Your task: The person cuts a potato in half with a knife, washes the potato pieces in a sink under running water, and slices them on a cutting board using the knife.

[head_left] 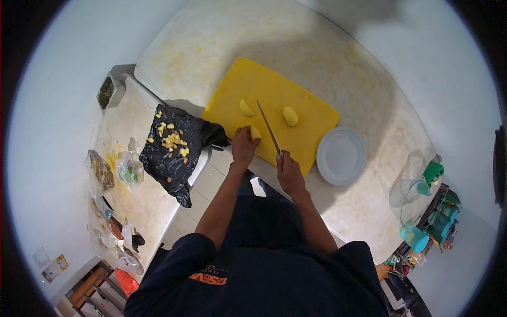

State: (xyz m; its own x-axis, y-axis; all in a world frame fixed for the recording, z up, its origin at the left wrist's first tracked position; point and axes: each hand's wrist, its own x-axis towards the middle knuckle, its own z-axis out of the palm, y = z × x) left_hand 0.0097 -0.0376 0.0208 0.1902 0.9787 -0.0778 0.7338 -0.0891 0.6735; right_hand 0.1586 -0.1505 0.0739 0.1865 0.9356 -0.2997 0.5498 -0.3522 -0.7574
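A yellow cutting board [311, 142] lies slanted on the pale table before me. At its near left edge my left hand [244, 147] is closed around a piece of peeled potato [255, 132]. My right hand [289, 171] grips the handle of a kitchen knife [269, 128], whose blade points up and left across the board, just right of the held piece. A cut potato wedge [246, 108] rests on the board left of the blade tip. To the right of the knife sits a whole peeled potato [290, 116].
A white plate [341, 156] stands at the board's right corner. Leftward, a black plastic bag [158, 171] is spread out with peelings on it. Plastic bags [130, 168] lie on the left table. A clear bowl [404, 203] and turquoise cup [417, 240] stand far right.
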